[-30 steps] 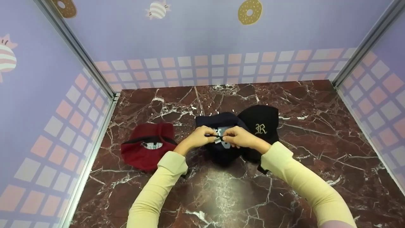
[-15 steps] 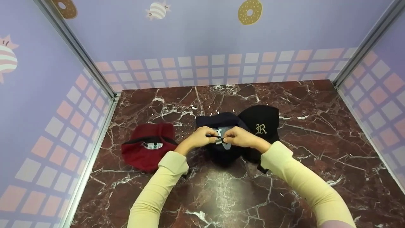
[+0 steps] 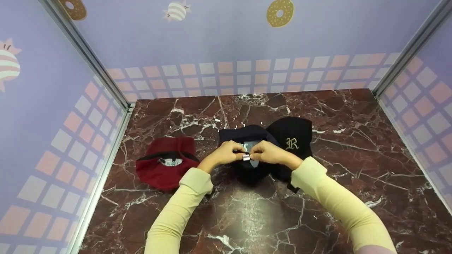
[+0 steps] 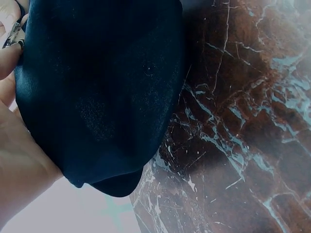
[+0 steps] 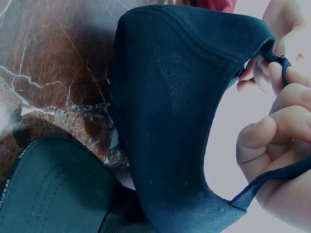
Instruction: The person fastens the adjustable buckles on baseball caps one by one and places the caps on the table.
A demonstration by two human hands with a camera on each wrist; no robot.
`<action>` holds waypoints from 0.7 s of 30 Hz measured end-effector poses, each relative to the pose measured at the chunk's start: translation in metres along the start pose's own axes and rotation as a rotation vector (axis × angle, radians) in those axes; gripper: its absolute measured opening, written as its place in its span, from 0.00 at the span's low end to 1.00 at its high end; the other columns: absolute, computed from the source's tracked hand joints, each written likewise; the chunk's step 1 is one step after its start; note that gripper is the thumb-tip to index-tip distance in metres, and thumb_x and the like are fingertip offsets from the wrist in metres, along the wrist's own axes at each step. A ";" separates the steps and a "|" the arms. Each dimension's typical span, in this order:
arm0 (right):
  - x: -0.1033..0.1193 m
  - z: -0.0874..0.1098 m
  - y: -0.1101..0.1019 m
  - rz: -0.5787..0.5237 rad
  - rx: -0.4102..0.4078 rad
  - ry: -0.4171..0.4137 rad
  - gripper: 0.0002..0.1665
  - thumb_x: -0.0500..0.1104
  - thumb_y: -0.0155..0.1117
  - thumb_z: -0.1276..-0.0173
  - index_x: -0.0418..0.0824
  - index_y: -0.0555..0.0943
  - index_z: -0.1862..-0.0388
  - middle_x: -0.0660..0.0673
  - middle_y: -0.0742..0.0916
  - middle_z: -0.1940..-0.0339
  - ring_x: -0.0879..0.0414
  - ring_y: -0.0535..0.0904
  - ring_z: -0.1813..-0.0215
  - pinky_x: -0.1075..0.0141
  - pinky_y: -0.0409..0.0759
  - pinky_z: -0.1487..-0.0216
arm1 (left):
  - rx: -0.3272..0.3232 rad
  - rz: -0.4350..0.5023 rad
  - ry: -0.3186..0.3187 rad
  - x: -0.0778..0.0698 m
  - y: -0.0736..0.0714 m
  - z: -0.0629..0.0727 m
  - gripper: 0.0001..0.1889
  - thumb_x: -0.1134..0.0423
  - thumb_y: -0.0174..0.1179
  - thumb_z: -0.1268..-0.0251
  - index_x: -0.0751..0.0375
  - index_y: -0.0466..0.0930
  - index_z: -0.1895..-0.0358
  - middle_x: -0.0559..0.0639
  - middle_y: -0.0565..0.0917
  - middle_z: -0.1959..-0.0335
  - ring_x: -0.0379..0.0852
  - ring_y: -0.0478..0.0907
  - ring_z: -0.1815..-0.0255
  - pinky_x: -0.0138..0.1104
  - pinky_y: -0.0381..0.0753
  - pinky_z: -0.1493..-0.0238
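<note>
edging rightward, left hand (image 3: pixel 227 152) pinches dark strap (image 5: pixel 286 68).

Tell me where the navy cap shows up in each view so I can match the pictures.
Head: navy cap near the centre, between the red cap and the black cap.
Left wrist: navy cap across much of the left half, from the top edge down.
Right wrist: navy cap large in the middle, reaching the bottom edge.
Shared landmark: the marble surface.

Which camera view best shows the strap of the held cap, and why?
The right wrist view: close up, the strap runs from the cap to the right hand. In the head view, fingers mostly hide it; the left wrist view shows only scraps by the buckle.
</note>
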State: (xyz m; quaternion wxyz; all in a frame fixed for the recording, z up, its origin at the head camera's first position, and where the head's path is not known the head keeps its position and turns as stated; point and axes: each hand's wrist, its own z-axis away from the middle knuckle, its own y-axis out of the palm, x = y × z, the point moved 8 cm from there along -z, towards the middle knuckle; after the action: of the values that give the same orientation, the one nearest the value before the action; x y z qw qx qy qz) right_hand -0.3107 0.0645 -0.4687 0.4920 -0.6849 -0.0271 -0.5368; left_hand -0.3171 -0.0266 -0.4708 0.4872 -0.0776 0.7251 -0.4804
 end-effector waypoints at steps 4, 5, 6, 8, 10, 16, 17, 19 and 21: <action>-0.002 0.000 0.002 -0.035 0.001 0.014 0.08 0.35 0.56 0.41 0.33 0.79 0.75 0.55 0.70 0.89 0.67 0.62 0.87 0.74 0.61 0.83 | -0.011 0.010 -0.024 0.001 0.001 0.000 0.06 0.62 0.58 0.50 0.58 0.83 0.71 0.50 0.81 0.76 0.37 0.67 0.75 0.27 0.66 0.69; -0.003 0.001 0.002 -0.050 0.006 0.022 0.08 0.35 0.55 0.41 0.33 0.79 0.75 0.55 0.70 0.90 0.67 0.62 0.88 0.74 0.61 0.84 | -0.012 0.012 -0.030 0.002 0.001 0.000 0.06 0.62 0.59 0.50 0.58 0.83 0.70 0.49 0.81 0.75 0.36 0.67 0.75 0.27 0.66 0.69; -0.005 0.001 0.002 -0.066 0.011 0.035 0.09 0.36 0.55 0.40 0.32 0.79 0.75 0.55 0.70 0.91 0.67 0.63 0.88 0.74 0.62 0.85 | -0.012 0.017 -0.034 0.002 0.001 0.000 0.06 0.62 0.59 0.49 0.59 0.83 0.70 0.49 0.81 0.75 0.36 0.67 0.75 0.27 0.66 0.69; -0.007 0.002 0.001 -0.087 0.019 0.057 0.11 0.38 0.54 0.38 0.31 0.79 0.73 0.53 0.71 0.91 0.66 0.64 0.90 0.74 0.63 0.87 | -0.010 0.036 -0.034 0.003 0.002 0.000 0.06 0.63 0.58 0.49 0.59 0.83 0.70 0.49 0.81 0.76 0.36 0.67 0.75 0.26 0.66 0.69; -0.009 0.004 -0.002 -0.092 0.017 0.077 0.12 0.41 0.55 0.38 0.32 0.79 0.71 0.50 0.74 0.90 0.65 0.66 0.90 0.71 0.67 0.88 | -0.006 0.053 -0.029 0.003 0.002 0.001 0.06 0.63 0.58 0.48 0.60 0.82 0.69 0.49 0.80 0.76 0.37 0.67 0.75 0.26 0.66 0.70; -0.015 0.014 -0.014 -0.113 0.033 0.078 0.15 0.44 0.54 0.37 0.31 0.80 0.67 0.39 0.81 0.82 0.61 0.74 0.83 0.55 0.77 0.74 | 0.006 0.132 -0.043 0.007 0.003 0.003 0.07 0.65 0.57 0.47 0.63 0.82 0.67 0.48 0.77 0.77 0.38 0.67 0.74 0.25 0.65 0.70; -0.015 0.015 -0.015 -0.118 0.044 0.070 0.15 0.43 0.54 0.36 0.31 0.80 0.68 0.38 0.82 0.82 0.61 0.75 0.82 0.54 0.77 0.72 | 0.006 0.141 -0.046 0.008 0.003 0.004 0.07 0.65 0.57 0.47 0.63 0.82 0.67 0.48 0.77 0.77 0.38 0.67 0.74 0.25 0.64 0.70; -0.015 0.018 -0.015 -0.128 0.073 0.045 0.14 0.40 0.53 0.36 0.29 0.78 0.69 0.39 0.82 0.81 0.61 0.76 0.81 0.52 0.77 0.70 | 0.007 0.154 -0.045 0.008 0.003 0.004 0.07 0.65 0.57 0.47 0.63 0.81 0.67 0.47 0.77 0.76 0.38 0.66 0.73 0.25 0.64 0.69; -0.015 0.020 -0.015 -0.123 0.094 0.032 0.13 0.38 0.52 0.36 0.27 0.77 0.70 0.41 0.81 0.83 0.62 0.75 0.82 0.53 0.77 0.72 | 0.011 0.165 -0.041 0.008 0.002 0.004 0.07 0.65 0.57 0.47 0.64 0.81 0.67 0.47 0.77 0.77 0.38 0.66 0.74 0.25 0.64 0.69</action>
State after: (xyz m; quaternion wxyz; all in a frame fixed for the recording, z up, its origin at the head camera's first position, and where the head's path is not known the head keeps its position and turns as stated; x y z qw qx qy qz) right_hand -0.3114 0.0942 -0.4694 0.4902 -0.6492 -0.0864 -0.5751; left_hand -0.3171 -0.0328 -0.4779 0.5401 -0.0247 0.7163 -0.4410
